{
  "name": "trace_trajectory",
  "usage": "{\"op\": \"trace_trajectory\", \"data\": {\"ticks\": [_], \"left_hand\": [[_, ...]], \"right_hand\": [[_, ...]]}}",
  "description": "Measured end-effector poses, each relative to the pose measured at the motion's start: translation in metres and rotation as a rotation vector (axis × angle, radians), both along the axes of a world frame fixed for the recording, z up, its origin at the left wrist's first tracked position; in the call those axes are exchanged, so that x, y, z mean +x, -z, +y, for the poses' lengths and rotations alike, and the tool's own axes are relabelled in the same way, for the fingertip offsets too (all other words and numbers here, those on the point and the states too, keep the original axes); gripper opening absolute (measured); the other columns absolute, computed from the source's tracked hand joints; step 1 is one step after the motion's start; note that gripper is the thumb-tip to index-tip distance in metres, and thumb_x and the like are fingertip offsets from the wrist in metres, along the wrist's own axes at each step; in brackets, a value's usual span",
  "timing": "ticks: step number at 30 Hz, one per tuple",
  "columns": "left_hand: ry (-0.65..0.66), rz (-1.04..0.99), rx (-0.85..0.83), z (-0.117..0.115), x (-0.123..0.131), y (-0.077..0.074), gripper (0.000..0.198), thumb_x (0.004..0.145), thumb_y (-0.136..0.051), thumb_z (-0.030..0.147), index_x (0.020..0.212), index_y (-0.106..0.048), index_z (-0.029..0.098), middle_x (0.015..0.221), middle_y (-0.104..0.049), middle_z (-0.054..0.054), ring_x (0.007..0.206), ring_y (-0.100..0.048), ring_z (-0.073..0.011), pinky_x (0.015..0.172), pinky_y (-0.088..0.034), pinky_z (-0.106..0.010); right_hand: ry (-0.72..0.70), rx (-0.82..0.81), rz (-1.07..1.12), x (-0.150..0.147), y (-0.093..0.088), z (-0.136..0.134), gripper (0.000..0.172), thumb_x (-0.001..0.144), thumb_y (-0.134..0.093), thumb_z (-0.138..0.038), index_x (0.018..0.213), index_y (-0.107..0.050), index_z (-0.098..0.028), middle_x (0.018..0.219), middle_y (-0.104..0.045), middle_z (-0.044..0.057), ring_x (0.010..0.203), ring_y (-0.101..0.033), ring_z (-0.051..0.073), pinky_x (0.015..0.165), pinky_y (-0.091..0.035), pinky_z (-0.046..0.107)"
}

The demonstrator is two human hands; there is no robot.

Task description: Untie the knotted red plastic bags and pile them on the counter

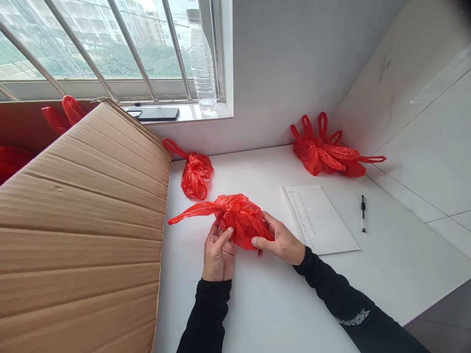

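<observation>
Between my two hands is a red plastic bag (243, 220), tied in a knot, one twisted end stretching out to the left. My left hand (220, 252) grips its lower left side, thumb on top and fingers underneath. On its right side, my right hand (279, 240) pinches the bag with the thumb in front. What the bag contains is hidden. Just behind it on the white table lies another knotted red bag (196, 174), close to the cardboard box. Right of my right hand rests an open notebook (327, 220) with rows of small writing.
A large cardboard box (91, 235) with more red bags (59, 117) inside fills the left. Several tied red bags (327, 152) sit in the back right corner. A black-capped pen (363, 214) lies beyond the notebook. The windowsill holds a phone (154, 114) and a water bottle (203, 63).
</observation>
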State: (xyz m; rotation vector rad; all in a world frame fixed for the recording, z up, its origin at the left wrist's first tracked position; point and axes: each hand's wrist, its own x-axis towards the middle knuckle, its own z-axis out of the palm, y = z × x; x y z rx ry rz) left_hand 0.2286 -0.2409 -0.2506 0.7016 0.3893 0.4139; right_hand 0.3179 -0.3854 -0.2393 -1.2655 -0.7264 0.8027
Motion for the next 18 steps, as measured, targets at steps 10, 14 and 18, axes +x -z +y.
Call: {"op": "trace_trajectory", "data": {"ticks": [10,14,18], "left_hand": [[0.059,-0.069,-0.042,-0.010,-0.002,-0.019,0.048,0.076,-0.069,0.023,0.123,-0.060,0.023,0.114,-0.069,-0.009,0.107,-0.064,-0.0284,0.086,-0.054,-0.037],[0.089,-0.056,-0.012,-0.009,-0.001,-0.015,0.052,0.074,-0.072,0.017,0.124,-0.059,0.023,0.114,-0.070,-0.008,0.105,-0.065,-0.0279,0.086,-0.054,-0.037],[0.039,-0.053,-0.043,-0.004,-0.001,-0.006,0.049,0.077,-0.070,0.012,0.124,-0.060,0.025,0.112,-0.071,-0.005,0.104,-0.065,-0.0233,0.089,-0.052,-0.034]], "right_hand": [[0.018,0.011,-0.026,0.002,0.002,-0.002,0.043,0.084,-0.064,-0.022,0.126,-0.051,-0.025,0.091,-0.061,0.000,0.066,-0.056,0.013,0.051,-0.053,0.027],[-0.035,0.036,0.037,0.005,-0.002,-0.003,0.050,0.080,-0.069,-0.022,0.126,-0.050,-0.025,0.100,-0.061,0.002,0.076,-0.058,0.016,0.061,-0.054,0.029],[-0.091,0.070,0.056,0.003,-0.003,-0.003,0.058,0.077,-0.071,-0.015,0.129,-0.048,-0.025,0.114,-0.060,0.004,0.098,-0.058,0.019,0.086,-0.051,0.035]]}}
